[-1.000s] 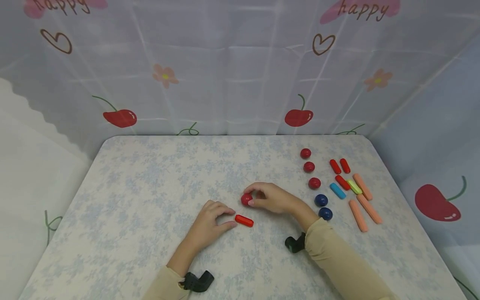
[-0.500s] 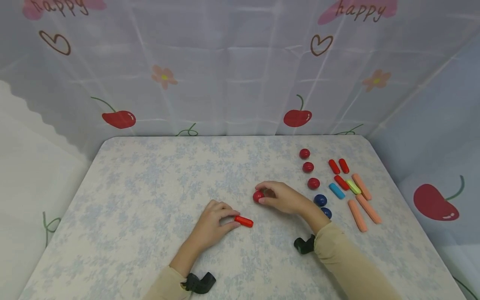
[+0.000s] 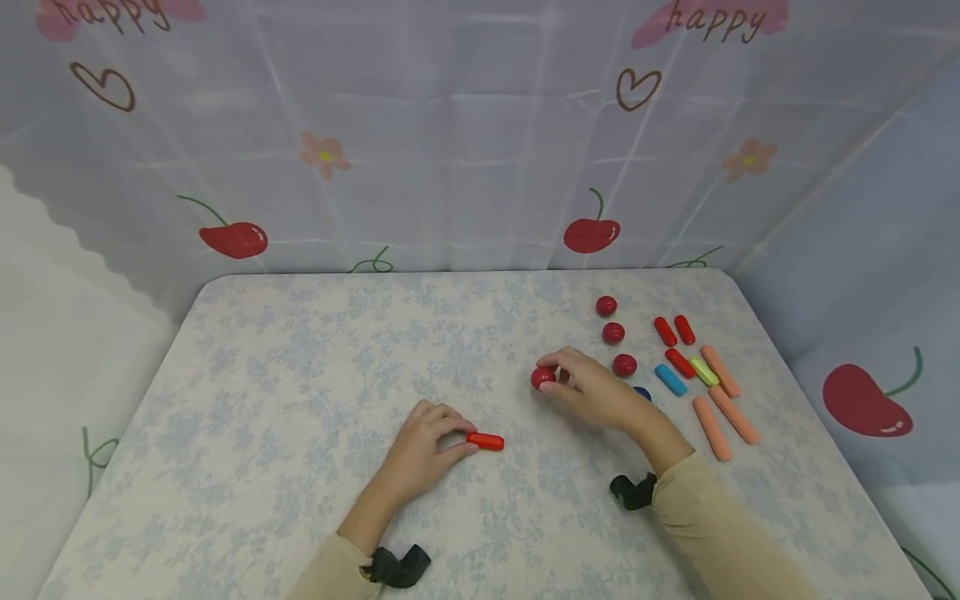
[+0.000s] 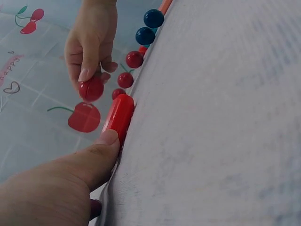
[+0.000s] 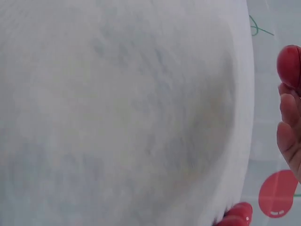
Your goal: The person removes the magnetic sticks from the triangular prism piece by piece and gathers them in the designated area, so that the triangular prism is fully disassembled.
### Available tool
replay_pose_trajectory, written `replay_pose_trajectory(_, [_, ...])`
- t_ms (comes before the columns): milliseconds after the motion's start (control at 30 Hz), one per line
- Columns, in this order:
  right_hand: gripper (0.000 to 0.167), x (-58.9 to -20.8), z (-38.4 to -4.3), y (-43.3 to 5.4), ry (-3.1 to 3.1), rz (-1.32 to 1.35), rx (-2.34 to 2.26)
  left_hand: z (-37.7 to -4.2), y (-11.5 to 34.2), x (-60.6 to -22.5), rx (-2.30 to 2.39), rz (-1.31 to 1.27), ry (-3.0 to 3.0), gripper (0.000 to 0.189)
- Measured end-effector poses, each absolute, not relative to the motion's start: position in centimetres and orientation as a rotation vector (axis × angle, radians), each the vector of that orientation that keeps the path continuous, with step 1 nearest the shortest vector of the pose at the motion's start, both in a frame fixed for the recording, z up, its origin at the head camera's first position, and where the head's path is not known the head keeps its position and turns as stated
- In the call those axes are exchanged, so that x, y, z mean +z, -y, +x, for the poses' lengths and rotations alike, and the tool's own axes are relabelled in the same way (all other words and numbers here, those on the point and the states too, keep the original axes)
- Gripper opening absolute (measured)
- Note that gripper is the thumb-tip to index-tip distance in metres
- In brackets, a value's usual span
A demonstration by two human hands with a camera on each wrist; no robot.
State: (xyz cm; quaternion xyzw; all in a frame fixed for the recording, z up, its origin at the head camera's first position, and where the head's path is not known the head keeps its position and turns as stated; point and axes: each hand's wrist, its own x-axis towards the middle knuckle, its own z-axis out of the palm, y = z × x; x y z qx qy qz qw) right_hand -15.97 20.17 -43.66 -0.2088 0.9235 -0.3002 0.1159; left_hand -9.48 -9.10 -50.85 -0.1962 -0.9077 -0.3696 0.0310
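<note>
With thumb and fingers, my right hand point(image 3: 600, 396) pinches a glossy red ball point(image 3: 542, 379), held a little above the table. In the left wrist view that ball point(image 4: 91, 90) shows a thin seam line. The right wrist view catches only the fingers point(image 5: 288, 134) and part of the ball point(image 5: 289, 66) at its right edge. My left hand point(image 3: 422, 443) rests low at the table's middle and pinches the left end of a short red rounded stick point(image 3: 486, 442). The left thumb point(image 4: 109, 137) lies on the stick point(image 4: 120, 113); the fingers behind it are mostly hidden.
Three red balls point(image 3: 612, 333) line up at the right. A blue ball point(image 3: 642, 392) is partly behind my right hand; two blue balls point(image 4: 149, 27) show in the left wrist view. Further right lie red sticks point(image 3: 680, 363), a blue one point(image 3: 671, 380), a yellow-green one point(image 3: 703, 371) and peach ones point(image 3: 712, 428).
My right hand has carried the red ball to the right and slightly farther back, now covering most of the blue balls. The left hand has closed in on the red stick's end, turning it slightly.
</note>
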Motion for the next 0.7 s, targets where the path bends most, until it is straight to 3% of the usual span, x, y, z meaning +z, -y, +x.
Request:
replay_pose_trajectory(333, [0.047, -42.2, -17.7, -25.8, -2.931, -0.387, -0.852, -9.5, 9.1, -50.8, -1.12, -0.628, 2.788, 0.018])
replay_pose_trajectory(467, [0.052, -42.4, -18.5, -28.3, -2.975, -0.203, -0.806, -9.5, 9.1, -50.8, -1.119, -0.628, 2.788, 0.018])
replay_pose_trajectory(700, [0.051, -43.3, -19.7, -30.8, -3.04, -0.108, -0.737, -9.4, 9.1, -50.7, -1.131, -0.634, 2.786, 0.018])
